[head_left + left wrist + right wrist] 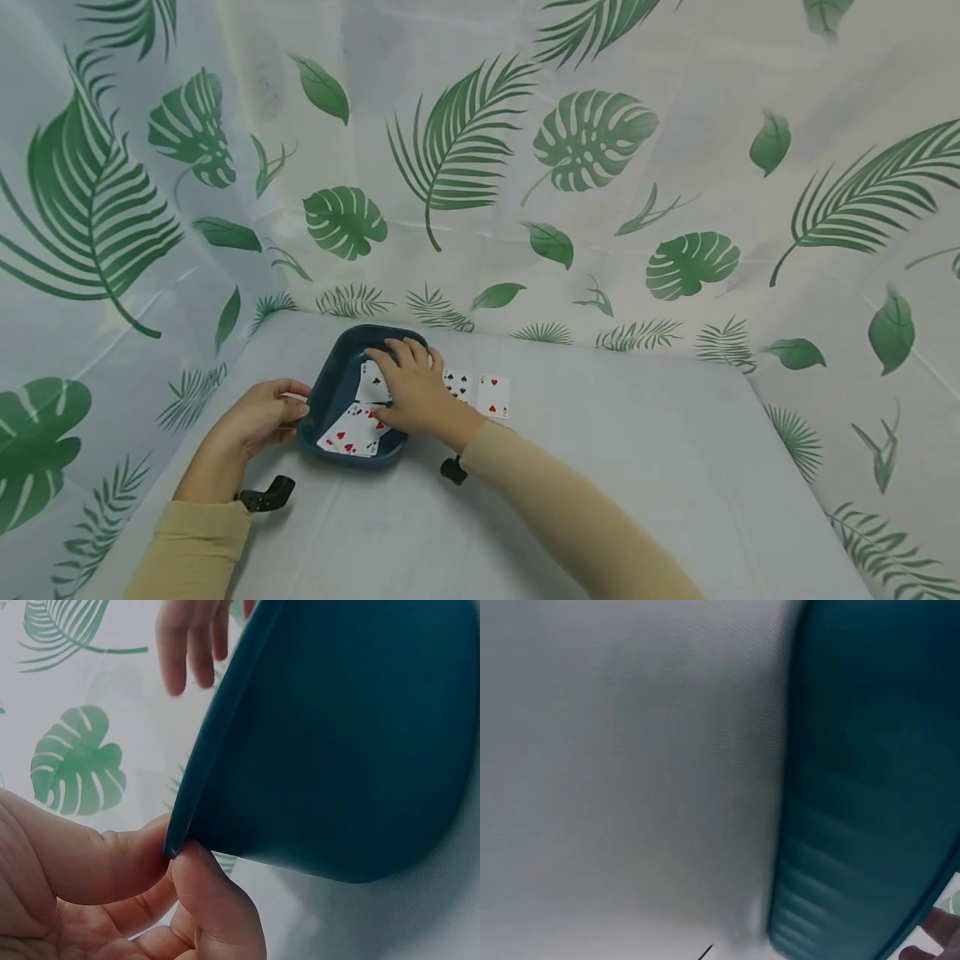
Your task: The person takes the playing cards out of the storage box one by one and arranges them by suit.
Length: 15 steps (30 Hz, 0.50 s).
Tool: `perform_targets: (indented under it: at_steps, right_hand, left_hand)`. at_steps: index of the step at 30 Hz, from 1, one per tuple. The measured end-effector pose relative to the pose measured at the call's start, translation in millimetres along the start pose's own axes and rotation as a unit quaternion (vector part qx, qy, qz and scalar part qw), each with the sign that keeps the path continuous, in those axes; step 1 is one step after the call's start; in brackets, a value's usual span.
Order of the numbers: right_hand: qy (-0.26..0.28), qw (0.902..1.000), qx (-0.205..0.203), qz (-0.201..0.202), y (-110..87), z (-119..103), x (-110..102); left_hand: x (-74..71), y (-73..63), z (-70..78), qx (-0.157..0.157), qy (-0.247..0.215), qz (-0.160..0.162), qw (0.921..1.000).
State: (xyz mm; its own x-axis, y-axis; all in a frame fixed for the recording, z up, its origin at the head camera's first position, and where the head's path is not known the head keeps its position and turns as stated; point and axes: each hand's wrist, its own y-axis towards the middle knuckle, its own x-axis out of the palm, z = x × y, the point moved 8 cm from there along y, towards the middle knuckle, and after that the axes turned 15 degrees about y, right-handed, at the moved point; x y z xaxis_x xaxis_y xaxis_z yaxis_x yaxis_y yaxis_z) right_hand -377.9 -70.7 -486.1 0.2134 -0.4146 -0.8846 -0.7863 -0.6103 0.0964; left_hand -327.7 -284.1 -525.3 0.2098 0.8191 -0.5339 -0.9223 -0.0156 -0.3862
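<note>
A dark blue rectangular tub with rounded corners sits on the white table. My left hand pinches its left rim between thumb and finger; the left wrist view shows this grip on the lip close up. Inside lie several playing cards, among them a black-suited card and, nearer me, a red heart card. Over the tub's right side is my right hand, fingers extended toward the far rim, partly hiding the cards. Just right of the tub lie a spade card and a two of hearts.
A white cloth covers the table. Behind and at both sides hang white curtains printed with green leaves. Each wrist wears a black camera mount; the left mount hangs over the table near the tub.
</note>
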Motion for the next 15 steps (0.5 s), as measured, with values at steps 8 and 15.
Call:
perform_targets:
  at_steps: [8, 15]
  right_hand:
    - [-0.02, 0.9992, -0.007, -0.034, 19.8, -10, 15]
    - [-0.035, 0.9978, 0.005, -0.056, 31.2, -13, 23]
  left_hand:
    - [-1.4, 0.4, -0.3, 0.004, 0.002, -0.005, 1.0]
    - [-1.6, 1.8, -1.0, 0.01, 0.002, -0.004, 0.9999]
